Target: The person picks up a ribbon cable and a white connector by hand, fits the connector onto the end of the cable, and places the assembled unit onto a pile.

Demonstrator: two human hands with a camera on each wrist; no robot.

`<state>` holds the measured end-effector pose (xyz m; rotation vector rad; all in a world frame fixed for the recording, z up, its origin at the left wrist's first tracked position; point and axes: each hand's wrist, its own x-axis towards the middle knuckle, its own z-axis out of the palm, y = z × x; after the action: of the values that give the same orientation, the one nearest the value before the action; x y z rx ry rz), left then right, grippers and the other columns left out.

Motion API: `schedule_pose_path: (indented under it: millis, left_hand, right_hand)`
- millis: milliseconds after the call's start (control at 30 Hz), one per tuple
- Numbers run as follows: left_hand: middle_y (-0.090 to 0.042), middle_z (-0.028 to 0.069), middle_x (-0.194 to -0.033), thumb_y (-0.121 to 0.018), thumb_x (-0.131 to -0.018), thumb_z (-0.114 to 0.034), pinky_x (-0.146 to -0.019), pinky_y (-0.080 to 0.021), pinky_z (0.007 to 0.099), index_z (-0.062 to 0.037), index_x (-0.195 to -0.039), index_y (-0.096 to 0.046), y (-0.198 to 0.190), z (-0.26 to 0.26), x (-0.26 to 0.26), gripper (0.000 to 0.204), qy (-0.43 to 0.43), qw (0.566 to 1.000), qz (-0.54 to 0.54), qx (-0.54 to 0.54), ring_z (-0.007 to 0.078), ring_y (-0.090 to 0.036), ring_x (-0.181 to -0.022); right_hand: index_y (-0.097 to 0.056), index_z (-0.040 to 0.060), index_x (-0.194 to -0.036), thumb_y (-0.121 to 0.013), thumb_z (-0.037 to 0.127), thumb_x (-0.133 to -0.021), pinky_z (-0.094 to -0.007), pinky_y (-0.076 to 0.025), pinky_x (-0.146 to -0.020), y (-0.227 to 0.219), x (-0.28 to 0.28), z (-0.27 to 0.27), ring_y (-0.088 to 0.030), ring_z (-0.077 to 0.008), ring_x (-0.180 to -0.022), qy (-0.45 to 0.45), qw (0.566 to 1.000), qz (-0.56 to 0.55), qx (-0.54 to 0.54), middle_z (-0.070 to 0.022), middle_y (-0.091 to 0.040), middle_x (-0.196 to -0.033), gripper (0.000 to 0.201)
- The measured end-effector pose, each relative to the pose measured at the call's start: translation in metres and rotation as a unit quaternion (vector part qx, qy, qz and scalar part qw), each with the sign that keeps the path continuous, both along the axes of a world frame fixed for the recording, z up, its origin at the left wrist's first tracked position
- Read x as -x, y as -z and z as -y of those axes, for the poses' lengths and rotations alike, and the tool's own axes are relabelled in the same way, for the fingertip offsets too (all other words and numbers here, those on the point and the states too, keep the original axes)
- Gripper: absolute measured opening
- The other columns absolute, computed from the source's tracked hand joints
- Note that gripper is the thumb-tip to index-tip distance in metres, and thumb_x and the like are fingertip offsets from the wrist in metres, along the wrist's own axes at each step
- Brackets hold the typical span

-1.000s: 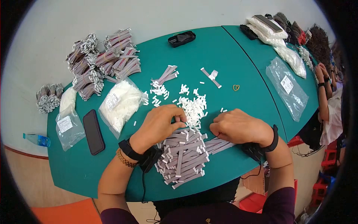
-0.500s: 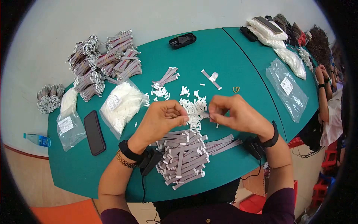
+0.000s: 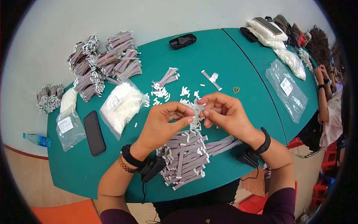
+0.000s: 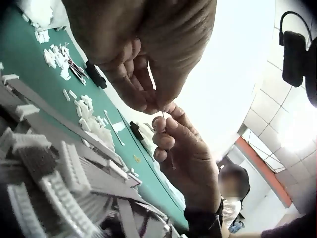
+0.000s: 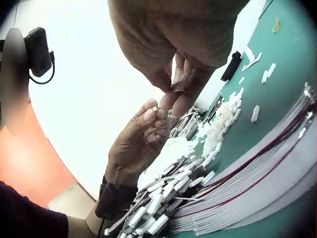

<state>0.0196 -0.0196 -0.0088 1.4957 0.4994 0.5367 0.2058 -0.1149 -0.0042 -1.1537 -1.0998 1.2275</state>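
Observation:
In the head view both hands meet over a heap of small white plastic pieces (image 3: 195, 126). My right hand (image 3: 235, 118) pinches a short grey ribbon cable (image 3: 200, 107) between thumb and fingers. Close beside it, my left hand (image 3: 164, 121) pinches a small white plastic piece (image 5: 155, 108), mostly covered by the fingertips, at the cable's end. Seen edge-on in the left wrist view, the cable is a thin line between the two hands. Below the hands lies a pile of grey ribbon cables (image 3: 186, 158) with white connector ends, and more cables (image 3: 223, 145) lie fanned to its right.
Bundled cables (image 3: 89, 69) are stacked at the back left, near an open bag of white pieces (image 3: 121, 106) and a phone (image 3: 94, 132). A few cables (image 3: 166, 77), a taped strip (image 3: 211, 79), rubber bands (image 3: 236, 89) and a black case (image 3: 182, 41) lie farther back.
The right hand has risen from the fanned cables and moved left to meet the left hand, bringing a ribbon cable. The left hand has shifted slightly right.

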Motion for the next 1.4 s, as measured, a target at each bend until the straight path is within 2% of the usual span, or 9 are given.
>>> schedule_pose_path:
  millis: [267, 567, 667, 767, 967, 1067, 1267, 1400]
  left_hand:
    - [-0.062, 0.0063, -0.092, -0.063, -0.080, 0.005, -0.081, -0.049, 0.0234, 0.0038, -0.093, -0.060, 0.003, 0.006, -0.003, 0.013, -0.007, 0.999, 0.026, 0.024, 0.0105, -0.060, -0.088]
    - [-0.063, 0.0089, -0.096, -0.064, -0.079, 0.005, -0.083, -0.049, 0.0252, 0.0040, -0.096, -0.060, 0.001, 0.009, -0.002, 0.017, -0.014, 0.999, 0.040, 0.007, 0.0133, -0.061, -0.091]
    - [-0.063, 0.0087, -0.094, -0.065, -0.079, 0.005, -0.083, -0.049, 0.0253, 0.0033, -0.098, -0.057, -0.001, 0.011, -0.004, 0.021, -0.026, 0.998, 0.046, 0.015, 0.0135, -0.061, -0.091]
    - [-0.062, 0.0084, -0.093, -0.065, -0.078, 0.005, -0.083, -0.049, 0.0252, 0.0022, -0.099, -0.055, 0.000, 0.010, -0.004, 0.024, -0.033, 0.997, 0.058, 0.033, 0.0136, -0.061, -0.091]
    - [-0.063, 0.0085, -0.092, -0.065, -0.078, 0.006, -0.082, -0.049, 0.0248, 0.0018, -0.097, -0.055, 0.006, 0.009, -0.004, 0.022, -0.019, 0.999, 0.047, -0.013, 0.0130, -0.061, -0.090]
    - [-0.064, 0.0066, -0.090, -0.065, -0.079, 0.002, -0.079, -0.049, 0.0233, 0.0031, -0.093, -0.059, 0.005, 0.011, -0.004, 0.015, -0.038, 0.998, 0.042, 0.000, 0.0103, -0.060, -0.086]
    - [-0.065, 0.0107, -0.098, -0.062, -0.082, 0.002, -0.081, -0.049, 0.0242, 0.0042, -0.101, -0.063, 0.003, 0.011, -0.004, 0.019, -0.041, 0.998, 0.043, 0.008, 0.0117, -0.061, -0.089]
    - [-0.064, 0.0116, -0.102, -0.060, -0.083, 0.003, -0.083, -0.048, 0.0248, 0.0044, -0.104, -0.062, 0.001, 0.013, -0.005, 0.021, -0.027, 0.999, 0.040, 0.023, 0.0138, -0.060, -0.094]
  right_hand:
    - [-0.054, 0.0002, -0.109, -0.056, 0.000, -0.087, -0.0220, -0.053, -0.061, 0.000, 0.003, 0.003, -0.060, -0.0072, -0.064, 0.010, 1.000, -0.019, -0.011, -0.0045, -0.062, -0.081, 0.022]
    - [-0.040, 0.0038, -0.123, -0.053, -0.001, -0.087, -0.0204, -0.047, -0.054, -0.002, 0.008, 0.006, -0.058, -0.0081, -0.059, 0.009, 0.999, -0.029, -0.027, -0.0061, -0.062, -0.080, 0.038]
    - [-0.040, 0.0036, -0.122, -0.052, -0.002, -0.087, -0.0209, -0.047, -0.055, 0.002, 0.006, 0.006, -0.058, -0.0089, -0.060, -0.001, 1.000, -0.020, -0.014, -0.0063, -0.062, -0.080, 0.037]
    - [-0.041, 0.0028, -0.121, -0.052, -0.002, -0.087, -0.0206, -0.044, -0.053, 0.010, 0.007, 0.004, -0.055, -0.0071, -0.060, -0.010, 0.999, -0.041, -0.003, -0.0050, -0.061, -0.080, 0.036]
    - [-0.044, 0.0027, -0.121, -0.050, 0.003, -0.088, -0.0174, -0.033, -0.053, 0.009, 0.004, 0.004, -0.045, -0.0033, -0.063, 0.013, 0.999, -0.052, 0.007, -0.0008, -0.057, -0.078, 0.033]
    - [-0.048, 0.0031, -0.119, -0.050, 0.005, -0.089, -0.0169, -0.033, -0.055, 0.007, 0.004, 0.005, -0.045, -0.0027, -0.064, 0.009, 0.999, -0.038, 0.001, -0.0001, -0.056, -0.078, 0.030]
    - [-0.056, -0.0004, -0.107, -0.059, 0.012, -0.088, -0.0180, -0.038, -0.060, 0.016, 0.010, 0.003, -0.049, -0.0026, -0.071, 0.021, 0.999, -0.035, -0.014, 0.0005, -0.059, -0.082, 0.023]
    - [-0.060, -0.0010, -0.098, -0.061, 0.014, -0.088, -0.0181, -0.039, -0.061, 0.009, 0.008, 0.006, -0.050, -0.0027, -0.072, -0.007, 1.000, 0.024, 0.017, 0.0010, -0.060, -0.081, 0.018]
